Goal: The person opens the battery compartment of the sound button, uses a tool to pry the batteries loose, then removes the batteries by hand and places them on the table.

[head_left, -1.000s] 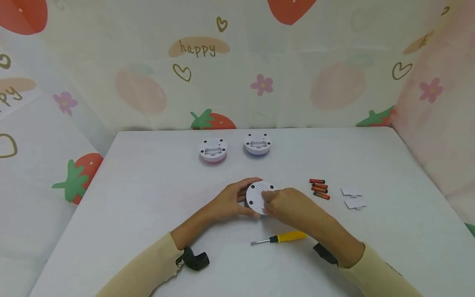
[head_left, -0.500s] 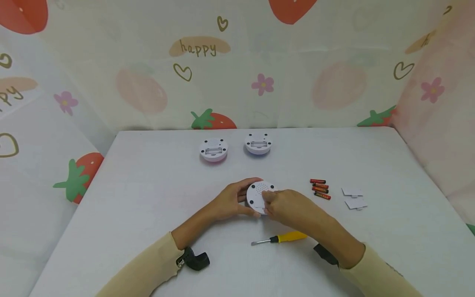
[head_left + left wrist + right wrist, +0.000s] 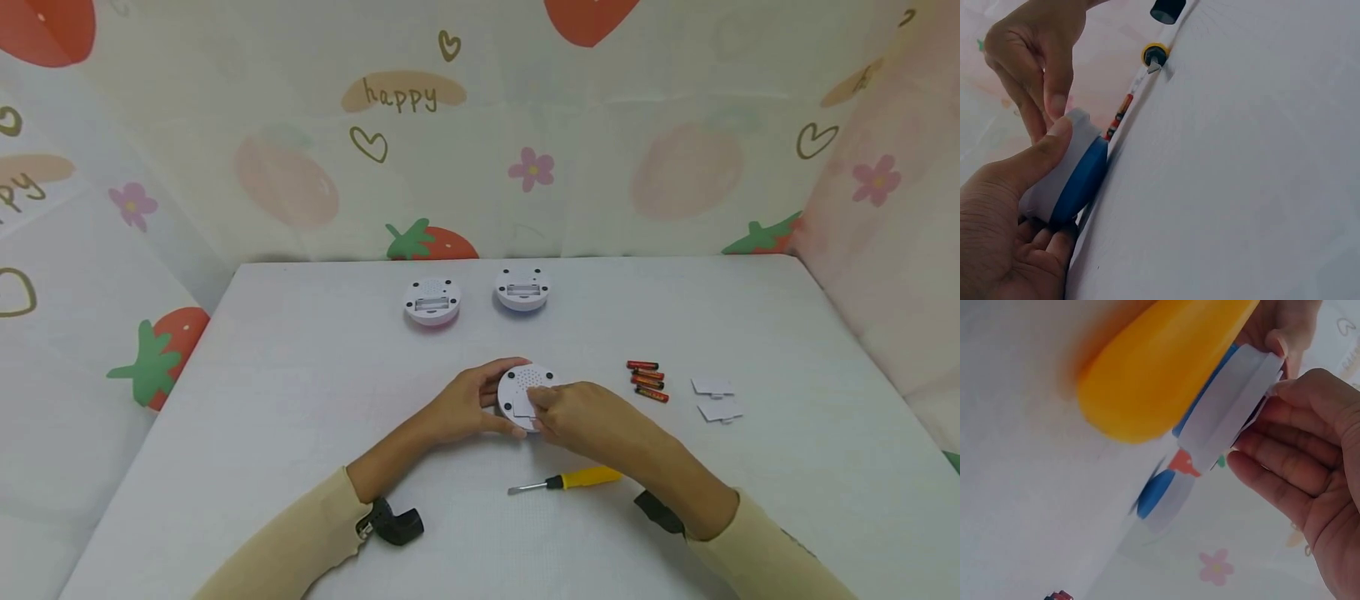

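My left hand (image 3: 468, 407) grips a round white device (image 3: 516, 383) by its side, thumb at the near edge. Its upturned base has speaker holes and dark round feet; a blue part shows underneath in the left wrist view. With thumb and fingers my right hand (image 3: 585, 414) pinches a small white battery cover (image 3: 521, 408) on that base. A dark gap beneath the cover shows in the right wrist view, so it stands tilted up on one side. The right hand hides part of the base and whatever lies under the cover.
A yellow-handled screwdriver (image 3: 588, 477) lies in front of the hands. Several red batteries (image 3: 647, 382) and two white covers (image 3: 718, 409) lie to the right. Two similar devices, one left (image 3: 432, 304) and one right (image 3: 522, 292), sit behind with battery compartments exposed.
The battery cover has lifted at one edge under my right fingers, and its outline now shows more on the base. Both hands stay in nearly the same place.
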Demonstrator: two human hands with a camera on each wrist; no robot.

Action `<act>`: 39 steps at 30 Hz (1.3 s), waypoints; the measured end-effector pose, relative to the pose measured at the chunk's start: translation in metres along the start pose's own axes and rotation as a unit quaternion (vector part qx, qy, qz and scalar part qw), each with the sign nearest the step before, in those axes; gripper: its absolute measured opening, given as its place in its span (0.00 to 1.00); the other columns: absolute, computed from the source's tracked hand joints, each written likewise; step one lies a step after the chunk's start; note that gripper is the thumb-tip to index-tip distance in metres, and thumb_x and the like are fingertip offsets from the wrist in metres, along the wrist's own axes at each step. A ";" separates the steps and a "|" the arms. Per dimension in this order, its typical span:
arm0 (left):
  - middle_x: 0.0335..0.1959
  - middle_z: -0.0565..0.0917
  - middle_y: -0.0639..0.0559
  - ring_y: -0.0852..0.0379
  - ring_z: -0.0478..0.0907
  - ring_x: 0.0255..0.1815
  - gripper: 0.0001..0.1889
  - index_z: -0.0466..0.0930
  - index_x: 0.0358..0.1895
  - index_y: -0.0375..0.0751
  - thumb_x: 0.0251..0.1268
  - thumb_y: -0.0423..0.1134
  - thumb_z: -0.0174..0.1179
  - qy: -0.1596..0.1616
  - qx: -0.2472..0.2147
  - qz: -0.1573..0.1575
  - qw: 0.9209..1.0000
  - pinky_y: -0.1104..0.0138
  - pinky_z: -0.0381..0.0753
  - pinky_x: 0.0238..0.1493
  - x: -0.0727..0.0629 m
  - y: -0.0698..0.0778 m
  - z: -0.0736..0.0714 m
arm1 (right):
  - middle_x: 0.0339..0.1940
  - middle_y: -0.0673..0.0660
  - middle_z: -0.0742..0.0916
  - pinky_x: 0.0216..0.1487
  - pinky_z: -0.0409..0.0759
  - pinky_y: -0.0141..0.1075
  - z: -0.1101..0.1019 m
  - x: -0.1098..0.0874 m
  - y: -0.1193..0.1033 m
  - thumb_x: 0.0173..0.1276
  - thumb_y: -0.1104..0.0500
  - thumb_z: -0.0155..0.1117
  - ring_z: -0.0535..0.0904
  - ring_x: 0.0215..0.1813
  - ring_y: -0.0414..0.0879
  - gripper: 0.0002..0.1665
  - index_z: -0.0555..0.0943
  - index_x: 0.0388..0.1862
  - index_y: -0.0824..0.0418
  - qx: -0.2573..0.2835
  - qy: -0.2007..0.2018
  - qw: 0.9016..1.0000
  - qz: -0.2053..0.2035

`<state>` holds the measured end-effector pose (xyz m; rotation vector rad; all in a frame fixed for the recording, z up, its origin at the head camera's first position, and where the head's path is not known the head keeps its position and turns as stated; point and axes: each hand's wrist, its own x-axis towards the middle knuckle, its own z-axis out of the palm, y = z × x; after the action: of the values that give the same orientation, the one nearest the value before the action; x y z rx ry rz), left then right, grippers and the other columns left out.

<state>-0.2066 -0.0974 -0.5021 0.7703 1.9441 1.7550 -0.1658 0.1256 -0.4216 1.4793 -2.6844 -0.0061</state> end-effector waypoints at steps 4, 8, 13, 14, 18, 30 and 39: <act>0.70 0.74 0.45 0.52 0.75 0.68 0.49 0.63 0.76 0.40 0.48 0.23 0.77 0.002 -0.002 -0.007 1.000 0.65 0.77 0.64 0.000 0.000 -0.001 | 0.49 0.55 0.90 0.48 0.87 0.38 0.001 0.000 0.002 0.66 0.54 0.75 0.89 0.46 0.50 0.17 0.89 0.48 0.64 0.011 0.013 1.000 0.010; 0.71 0.73 0.47 0.53 0.74 0.69 0.49 0.63 0.76 0.43 0.48 0.24 0.78 -0.003 -0.001 -0.015 1.000 0.65 0.76 0.64 0.001 -0.001 -0.001 | 0.47 0.54 0.91 0.51 0.86 0.40 0.001 0.000 0.003 0.64 0.55 0.76 0.88 0.47 0.49 0.16 0.89 0.48 0.62 0.034 0.035 0.999 0.024; 0.71 0.73 0.46 0.52 0.73 0.70 0.49 0.63 0.77 0.43 0.48 0.24 0.78 -0.001 -0.010 -0.013 1.000 0.65 0.77 0.64 0.001 -0.002 -0.002 | 0.44 0.54 0.89 0.52 0.86 0.39 0.000 0.000 0.001 0.63 0.57 0.77 0.86 0.45 0.48 0.10 0.89 0.42 0.59 0.050 0.045 0.997 0.038; 0.71 0.72 0.46 0.52 0.73 0.70 0.49 0.63 0.77 0.43 0.48 0.24 0.78 0.000 -0.011 -0.013 1.000 0.65 0.77 0.64 0.001 -0.002 -0.002 | 0.43 0.53 0.89 0.52 0.86 0.39 0.001 0.000 0.000 0.63 0.58 0.77 0.85 0.45 0.48 0.10 0.89 0.42 0.59 0.051 0.045 0.997 0.043; 0.71 0.72 0.46 0.52 0.73 0.70 0.49 0.63 0.77 0.43 0.49 0.24 0.77 0.001 -0.012 -0.014 1.000 0.65 0.77 0.64 0.001 -0.003 -0.002 | 0.42 0.53 0.88 0.51 0.86 0.39 0.002 0.001 -0.001 0.63 0.57 0.77 0.83 0.44 0.47 0.10 0.89 0.42 0.59 0.041 0.037 0.997 0.056; 0.72 0.72 0.47 0.53 0.73 0.70 0.48 0.62 0.77 0.43 0.50 0.24 0.77 0.011 -0.006 -0.022 1.000 0.65 0.76 0.65 0.000 -0.002 -0.001 | 0.47 0.54 0.88 0.56 0.85 0.42 0.002 0.005 -0.007 0.64 0.57 0.76 0.84 0.53 0.50 0.14 0.87 0.47 0.58 -0.051 -0.037 0.996 0.059; 0.75 0.67 0.47 0.52 0.70 0.72 0.53 0.56 0.80 0.40 0.49 0.23 0.77 -0.003 0.000 0.002 1.000 0.66 0.74 0.67 0.002 -0.002 -0.001 | 0.50 0.56 0.88 0.56 0.84 0.43 0.002 0.005 -0.009 0.64 0.60 0.75 0.84 0.56 0.53 0.15 0.85 0.49 0.61 -0.065 -0.047 0.996 0.047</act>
<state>-0.2088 -0.0971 -0.5041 0.7793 1.9404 1.7527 -0.1610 0.1167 -0.4236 1.3477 -2.7634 -0.2467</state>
